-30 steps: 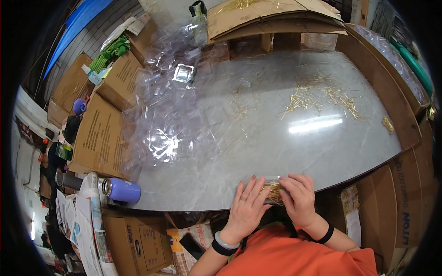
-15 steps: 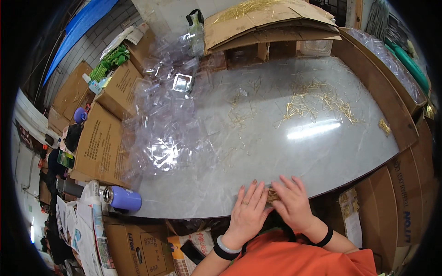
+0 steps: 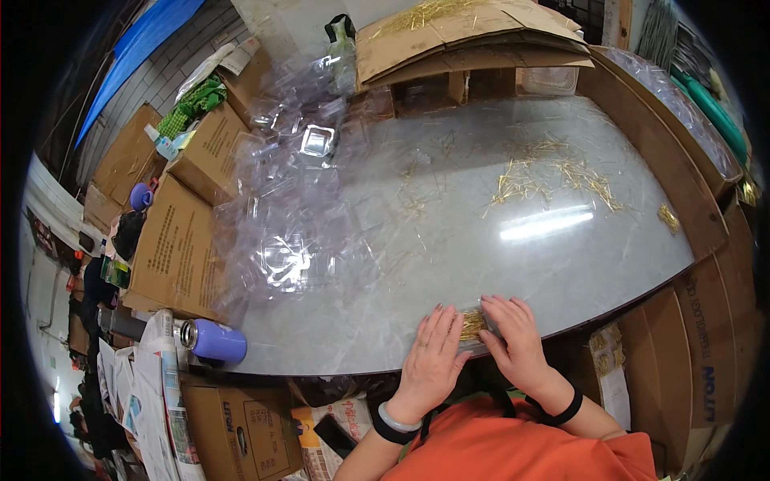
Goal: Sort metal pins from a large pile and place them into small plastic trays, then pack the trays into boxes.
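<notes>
A small bundle of thin gold-coloured wire pins [image 3: 472,325] lies at the near edge of the grey marbled table [image 3: 385,321]. My left hand [image 3: 430,357] rests along its left side, fingers straight and close together. On the right, my right hand [image 3: 518,343] lies with stretched fingers against the bundle's other side. The pins show between the two hands; neither hand wraps round them. Farther back, many loose gold pins [image 3: 553,178] are scattered in a heap, with a thinner scatter left of it.
Clear plastic packages [image 3: 301,216] pile up on the table's left, beside cardboard boxes [image 3: 180,248]. A purple bottle [image 3: 219,343] lies at the near left corner. Flattened cardboard [image 3: 473,44] covers a shelf at the back. A small pin cluster [image 3: 668,219] sits by the right cardboard wall [image 3: 666,160].
My hands have moved slightly apart, the right one shifting a little up and away, so more of the pin bundle shows between them. The rest looks the same.
</notes>
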A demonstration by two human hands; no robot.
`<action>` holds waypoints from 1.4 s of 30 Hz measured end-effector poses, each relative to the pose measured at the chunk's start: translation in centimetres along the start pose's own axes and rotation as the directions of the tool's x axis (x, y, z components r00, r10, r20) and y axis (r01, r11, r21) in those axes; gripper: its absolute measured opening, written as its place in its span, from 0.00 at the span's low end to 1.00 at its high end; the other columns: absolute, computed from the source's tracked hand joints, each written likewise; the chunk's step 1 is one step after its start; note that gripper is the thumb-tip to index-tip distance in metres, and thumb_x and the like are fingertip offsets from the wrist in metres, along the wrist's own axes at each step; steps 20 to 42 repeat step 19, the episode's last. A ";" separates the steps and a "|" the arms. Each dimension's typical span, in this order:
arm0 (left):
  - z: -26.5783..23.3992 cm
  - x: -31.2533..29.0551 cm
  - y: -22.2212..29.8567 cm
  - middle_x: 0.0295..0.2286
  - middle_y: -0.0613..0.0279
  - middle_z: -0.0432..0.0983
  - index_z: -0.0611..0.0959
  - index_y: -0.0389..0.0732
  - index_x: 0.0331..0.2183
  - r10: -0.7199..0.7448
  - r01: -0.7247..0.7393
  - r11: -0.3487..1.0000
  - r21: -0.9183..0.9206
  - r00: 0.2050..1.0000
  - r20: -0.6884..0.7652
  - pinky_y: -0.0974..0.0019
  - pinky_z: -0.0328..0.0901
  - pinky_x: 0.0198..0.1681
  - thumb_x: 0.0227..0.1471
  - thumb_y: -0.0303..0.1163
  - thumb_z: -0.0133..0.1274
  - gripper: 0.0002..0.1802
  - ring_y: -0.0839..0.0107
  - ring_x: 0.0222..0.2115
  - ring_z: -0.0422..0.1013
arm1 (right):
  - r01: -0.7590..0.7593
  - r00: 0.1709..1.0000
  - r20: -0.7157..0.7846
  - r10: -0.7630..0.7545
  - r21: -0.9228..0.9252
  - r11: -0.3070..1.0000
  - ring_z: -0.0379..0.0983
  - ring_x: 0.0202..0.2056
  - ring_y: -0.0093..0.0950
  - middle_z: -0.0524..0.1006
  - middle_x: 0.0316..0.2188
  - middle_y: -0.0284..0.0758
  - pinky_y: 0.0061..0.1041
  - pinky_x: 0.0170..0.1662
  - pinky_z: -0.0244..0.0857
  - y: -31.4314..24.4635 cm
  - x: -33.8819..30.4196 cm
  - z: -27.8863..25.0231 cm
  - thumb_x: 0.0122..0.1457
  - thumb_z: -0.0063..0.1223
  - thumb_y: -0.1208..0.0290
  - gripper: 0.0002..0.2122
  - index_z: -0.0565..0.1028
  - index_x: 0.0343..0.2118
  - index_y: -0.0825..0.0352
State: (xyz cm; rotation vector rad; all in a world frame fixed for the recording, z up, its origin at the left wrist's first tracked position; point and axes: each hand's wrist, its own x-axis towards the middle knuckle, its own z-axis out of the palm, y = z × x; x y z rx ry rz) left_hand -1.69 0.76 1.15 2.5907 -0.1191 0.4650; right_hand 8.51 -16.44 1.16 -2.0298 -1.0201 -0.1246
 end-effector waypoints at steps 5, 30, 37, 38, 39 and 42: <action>0.2 0.0 0.6 0.63 0.45 0.59 0.70 0.32 0.60 -0.017 0.019 0.996 0.086 1.000 -0.019 0.43 0.53 0.66 0.54 0.30 0.59 0.34 0.44 0.65 0.54 | 0.016 1.000 0.014 -0.016 -0.020 1.000 0.69 0.54 0.46 0.74 0.54 0.43 0.43 0.60 0.58 -0.3 1.1 0.8 0.58 0.59 0.75 0.17 0.72 0.50 0.70; 0.1 -2.2 -2.6 0.69 0.46 0.42 0.41 0.40 0.70 -0.313 0.126 0.477 -0.870 0.949 -0.034 0.48 0.37 0.72 0.48 0.27 0.61 0.59 0.45 0.70 0.43 | 0.209 0.957 0.275 -0.089 -0.444 0.871 0.56 0.68 0.37 0.63 0.67 0.39 0.60 0.68 0.41 -0.3 -0.5 -0.4 0.59 0.59 0.58 0.28 0.69 0.61 0.63; 0.1 -2.2 -2.6 0.69 0.46 0.42 0.41 0.40 0.70 -0.313 0.126 0.477 -0.870 0.949 -0.034 0.48 0.37 0.72 0.48 0.27 0.61 0.59 0.45 0.70 0.43 | 0.209 0.957 0.275 -0.089 -0.444 0.871 0.56 0.68 0.37 0.63 0.67 0.39 0.60 0.68 0.41 -0.3 -0.5 -0.4 0.59 0.59 0.58 0.28 0.69 0.61 0.63; 0.1 -2.2 -2.6 0.69 0.46 0.42 0.41 0.40 0.70 -0.313 0.126 0.477 -0.870 0.949 -0.034 0.48 0.37 0.72 0.48 0.27 0.61 0.59 0.45 0.70 0.43 | 0.209 0.957 0.275 -0.089 -0.444 0.871 0.56 0.68 0.37 0.63 0.67 0.39 0.60 0.68 0.41 -0.3 -0.5 -0.4 0.59 0.59 0.58 0.28 0.69 0.61 0.63; 0.1 -2.2 -2.6 0.69 0.46 0.42 0.41 0.40 0.70 -0.313 0.126 0.477 -0.870 0.949 -0.034 0.48 0.37 0.72 0.48 0.27 0.61 0.59 0.45 0.70 0.43 | 0.209 0.957 0.275 -0.089 -0.444 0.871 0.56 0.68 0.37 0.63 0.67 0.39 0.60 0.68 0.41 -0.3 -0.5 -0.4 0.59 0.59 0.58 0.28 0.69 0.61 0.63; 0.1 -2.2 -2.6 0.69 0.46 0.42 0.41 0.40 0.70 -0.313 0.126 0.477 -0.870 0.949 -0.034 0.48 0.37 0.72 0.48 0.27 0.61 0.59 0.45 0.70 0.43 | 0.209 0.957 0.275 -0.089 -0.444 0.871 0.56 0.68 0.37 0.63 0.67 0.39 0.60 0.68 0.41 -0.3 -0.5 -0.4 0.59 0.59 0.58 0.28 0.69 0.61 0.63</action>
